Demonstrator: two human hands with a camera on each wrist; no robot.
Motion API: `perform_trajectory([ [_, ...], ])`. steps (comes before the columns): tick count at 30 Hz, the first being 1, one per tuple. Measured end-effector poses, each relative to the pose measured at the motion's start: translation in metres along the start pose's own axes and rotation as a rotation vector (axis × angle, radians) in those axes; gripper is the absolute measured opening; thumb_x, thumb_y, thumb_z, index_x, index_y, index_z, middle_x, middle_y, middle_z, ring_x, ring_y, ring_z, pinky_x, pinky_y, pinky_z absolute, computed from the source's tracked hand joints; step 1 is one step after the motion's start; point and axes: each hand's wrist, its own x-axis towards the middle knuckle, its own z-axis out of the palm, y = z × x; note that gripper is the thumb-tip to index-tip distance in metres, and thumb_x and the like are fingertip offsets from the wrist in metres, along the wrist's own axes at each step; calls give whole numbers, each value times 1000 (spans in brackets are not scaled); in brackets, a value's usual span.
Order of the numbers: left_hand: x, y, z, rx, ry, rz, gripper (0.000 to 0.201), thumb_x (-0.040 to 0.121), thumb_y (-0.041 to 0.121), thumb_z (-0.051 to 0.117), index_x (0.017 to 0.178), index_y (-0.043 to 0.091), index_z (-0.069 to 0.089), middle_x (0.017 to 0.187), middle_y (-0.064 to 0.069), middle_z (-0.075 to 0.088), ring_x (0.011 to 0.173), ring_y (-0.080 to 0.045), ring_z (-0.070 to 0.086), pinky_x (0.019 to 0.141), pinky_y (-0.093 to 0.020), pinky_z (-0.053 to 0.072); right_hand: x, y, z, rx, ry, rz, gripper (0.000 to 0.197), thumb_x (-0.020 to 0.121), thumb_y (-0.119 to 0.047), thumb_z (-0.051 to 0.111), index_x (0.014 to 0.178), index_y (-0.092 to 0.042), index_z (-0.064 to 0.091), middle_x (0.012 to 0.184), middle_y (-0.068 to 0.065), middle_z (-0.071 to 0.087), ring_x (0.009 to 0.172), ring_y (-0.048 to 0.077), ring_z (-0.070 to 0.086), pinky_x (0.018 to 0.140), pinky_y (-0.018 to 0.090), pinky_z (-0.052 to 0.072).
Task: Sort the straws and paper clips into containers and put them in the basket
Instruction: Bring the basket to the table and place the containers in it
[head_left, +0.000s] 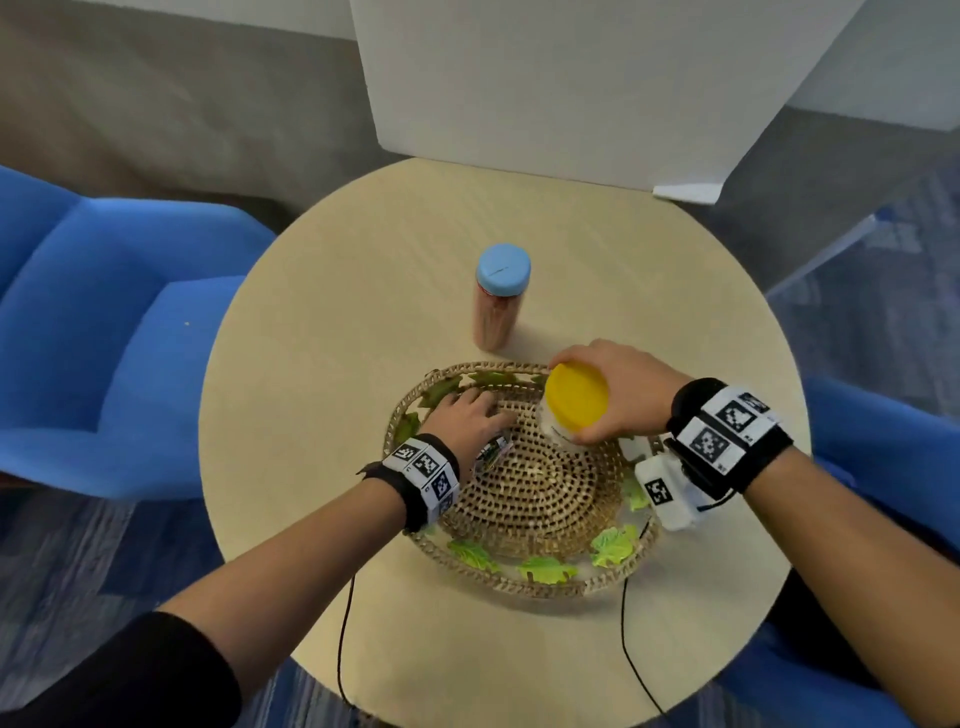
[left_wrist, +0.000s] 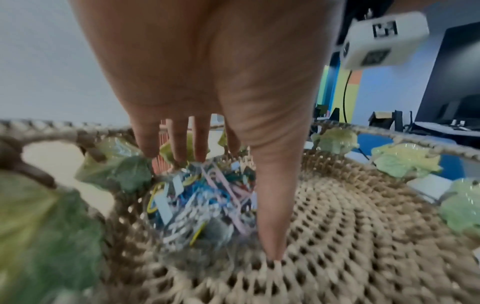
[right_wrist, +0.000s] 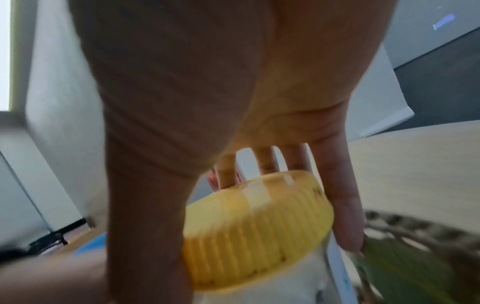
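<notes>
A woven basket (head_left: 545, 587) trimmed with green leaves sits on the round table (head_left: 337, 322). My left hand (head_left: 470, 415) reaches into its left side. Thumb and fingers straddle a small clear container of coloured paper clips (left_wrist: 202, 201) lying on the basket floor (left_wrist: 363, 226). My right hand (head_left: 618, 384) grips a jar by its yellow lid (head_left: 576, 397) over the basket's far right part. The ribbed lid (right_wrist: 259, 222) is pinched between thumb and fingers, and the jar's pale body hangs below it. A tall tube of straws with a blue lid (head_left: 500, 296) stands upright behind the basket.
Blue armchairs stand to the left (head_left: 104, 322) and right (head_left: 883, 441) of the table. A white board (head_left: 571, 78) rises at the table's far edge. Two black cables (head_left: 343, 649) trail over the near edge.
</notes>
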Motion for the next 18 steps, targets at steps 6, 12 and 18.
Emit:
perform_trajectory([
  [6, -16, -11, -30, -117, 54, -4, 75, 70, 11, 80, 137, 25, 49, 130, -5, 52, 120, -27, 50, 96, -41, 48, -2, -1, 42, -74, -28, 58, 95, 60, -54, 84, 140, -42, 34, 132, -1, 43, 112, 28, 53, 87, 35, 46],
  [12, -24, -62, -90, -358, 330, -179, 30, 73, 6, 72, 87, 29, 58, 88, 9, 61, 86, -15, 62, 70, -25, 49, -7, -1, 63, -75, 19, 101, 92, 62, -59, 80, 138, -43, 32, 129, -1, 43, 111, 26, 54, 88, 36, 50],
  [18, 4, -89, -127, -604, 689, -180, 105, 46, 40, 94, 135, 28, 40, 114, -3, 45, 99, -19, 51, 87, -31, 45, -6, -4, 74, -83, 84, 116, 94, 61, -59, 81, 140, -43, 31, 133, 0, 42, 114, 25, 54, 86, 35, 51],
])
